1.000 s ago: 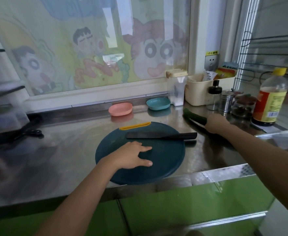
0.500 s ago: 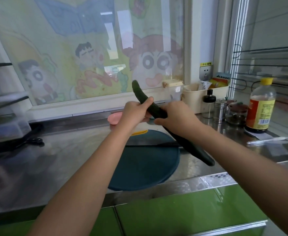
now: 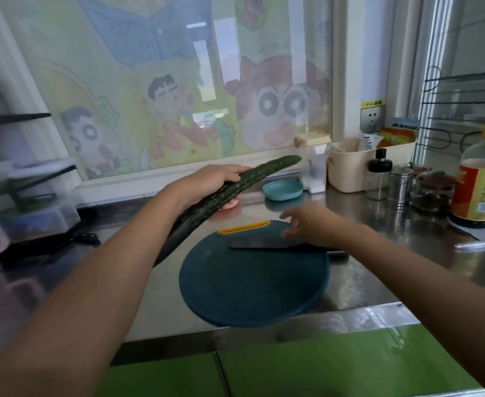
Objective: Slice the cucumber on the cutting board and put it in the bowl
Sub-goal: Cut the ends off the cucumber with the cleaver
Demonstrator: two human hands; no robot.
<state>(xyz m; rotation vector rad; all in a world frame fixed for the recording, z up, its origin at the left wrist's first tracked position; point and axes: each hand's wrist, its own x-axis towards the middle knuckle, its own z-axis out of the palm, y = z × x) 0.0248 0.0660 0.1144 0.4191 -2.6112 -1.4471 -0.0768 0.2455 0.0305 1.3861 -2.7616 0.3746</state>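
Gripping the cucumber [image 3: 207,207] near its middle, the left hand [image 3: 207,181] holds it in the air above the steel tabletop [image 3: 378,282], its fingers [image 3: 232,174] curled over the top of the dark, bumpy skin. The cucumber is whole and tilted: its far end points up and to the right toward the window sill, and its near end slopes down to the left, crossing in front of the left forearm. It touches neither the cutting board [image 3: 252,287] nor the tabletop.

The right hand [image 3: 313,224] hovers low over the far edge of the round, dark teal cutting board, its fingers [image 3: 288,215] spread loosely and holding nothing; motion blur hides whether they touch anything. Just beneath that hand a black knife [image 3: 258,242] lies flat across the far part of the board, blade pointing left, handle passing under the wrist.

Behind the board, by the window sill, sits a small blue bowl [image 3: 283,189]. To its right stand a beige basket [image 3: 350,167], a metal shaker [image 3: 400,184] and a large bottle with a yellow cap [image 3: 481,179]
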